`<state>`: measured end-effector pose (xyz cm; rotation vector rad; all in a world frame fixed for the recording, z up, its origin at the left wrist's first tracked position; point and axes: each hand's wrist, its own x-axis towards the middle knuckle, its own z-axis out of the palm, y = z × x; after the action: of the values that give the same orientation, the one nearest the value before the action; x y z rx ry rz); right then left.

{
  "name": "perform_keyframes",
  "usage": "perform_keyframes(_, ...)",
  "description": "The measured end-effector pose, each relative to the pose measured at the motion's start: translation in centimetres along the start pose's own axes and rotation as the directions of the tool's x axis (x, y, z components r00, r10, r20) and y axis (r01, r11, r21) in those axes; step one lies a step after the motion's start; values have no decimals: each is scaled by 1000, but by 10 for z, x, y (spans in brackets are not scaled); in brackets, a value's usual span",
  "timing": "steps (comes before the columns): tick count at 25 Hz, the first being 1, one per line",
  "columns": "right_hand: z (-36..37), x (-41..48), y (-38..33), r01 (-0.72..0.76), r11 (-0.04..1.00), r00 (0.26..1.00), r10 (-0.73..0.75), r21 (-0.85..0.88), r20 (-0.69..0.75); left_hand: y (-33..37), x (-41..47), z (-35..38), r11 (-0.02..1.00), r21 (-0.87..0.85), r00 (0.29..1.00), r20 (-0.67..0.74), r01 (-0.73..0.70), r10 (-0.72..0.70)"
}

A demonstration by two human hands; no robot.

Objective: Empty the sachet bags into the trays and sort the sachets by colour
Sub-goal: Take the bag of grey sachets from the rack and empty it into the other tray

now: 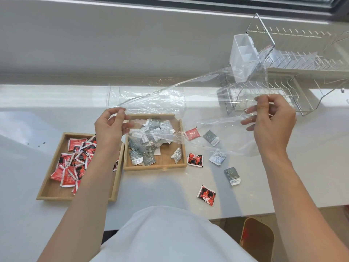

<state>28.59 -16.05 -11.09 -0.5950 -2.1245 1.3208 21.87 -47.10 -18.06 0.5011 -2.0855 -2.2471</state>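
I hold a clear bag (188, 103) up over the white counter (28, 120). My left hand (110, 127) pinches one edge and my right hand (272, 118) pinches the other. At lower left, a wooden tray (45, 193) holds red sachets (75, 159). The middle tray (166, 165) holds grey sachets (145, 146). Loose red and grey ones lie on the counter right of it.

We see a white counter (283, 176) with bright light on it. Behind it runs a long pale ledge (94, 44) under a window (245, 2). A wire dish rack (283, 72) stands on the right. A wooden stool (258, 237) sits below.
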Motion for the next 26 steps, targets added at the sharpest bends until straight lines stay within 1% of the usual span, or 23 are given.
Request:
perform_keyframes(3, 3, 2, 9, -34, 997, 999, 32, 74, 22, -2, 4, -2, 1000, 23, 1000, 9, -18, 18)
perform_keyframes(5, 7, 2, 19, -152, 967, 987, 139, 204, 75, -2, 6, -4, 999, 32, 999, 19, -32, 32)
perform_keyframes(7, 11, 2, 29, -274, 913, 960, 241, 302, 144, -3, 8, -8, 999, 41, 999, 37, -34, 33)
perform_keyframes(9, 14, 1, 34, -351, 867, 933, 293, 352, 209, -3, 11, -15, 999, 47, 999, 50, 1, -3)
perform_keyframes(11, 15, 1, 36, -395, 824, 914, 309, 406, 262, -3, 13, -21, 997, 54, 996, 64, 54, -57)
perform_keyframes(13, 16, 2, 36, -435, 775, 897, 325, 458, 300, -6, 15, -28, 991, 73, 984, 132, 111, -120)
perform_keyframes(14, 17, 2, 37, -454, 752, 888, 336, 478, 314, -8, 15, -32, 983, 74, 965, 194, 167, -178)
perform_keyframes(15, 18, 3, 38, -469, 734, 881, 345, 492, 324, -10, 14, -36, 967, 56, 929, 267, 249, -255)
perform_keyframes(16, 20, 3, 38, -482, 718, 874, 355, 502, 331, -13, 13, -40, 942, 12, 886, 337, 335, -319)
perform_keyframes(17, 23, 3, 39, -495, 703, 867, 369, 511, 334, -16, 12, -43, 915, -44, 848, 395, 402, -354)
perform_keyframes(18, 25, 3, 40, -511, 683, 859, 385, 522, 337, -20, 12, -46, 885, -106, 818, 446, 452, -364)
perform_keyframes(20, 32, 2, 43, -545, 633, 838, 422, 549, 345, -29, 9, -48, 818, -233, 779, 519, 525, -352)
perform_keyframes(21, 36, 2, 44, -560, 611, 828, 438, 560, 350, -32, 7, -48, 794, -285, 767, 557, 537, -319)
perform_keyframes(23, 45, 1, 45, -581, 588, 813, 455, 563, 363, -34, 6, -41, 801, -331, 770, 592, 499, -236)
perform_keyframes(24, 50, 0, 46, -586, 586, 809, 458, 559, 369, -32, 8, -36, 828, -326, 794, 568, 456, -214)
perform_keyframes(26, 62, 1, 48, -592, 587, 805, 456, 552, 379, -24, 12, -25, 890, -264, 851, 479, 372, -213)
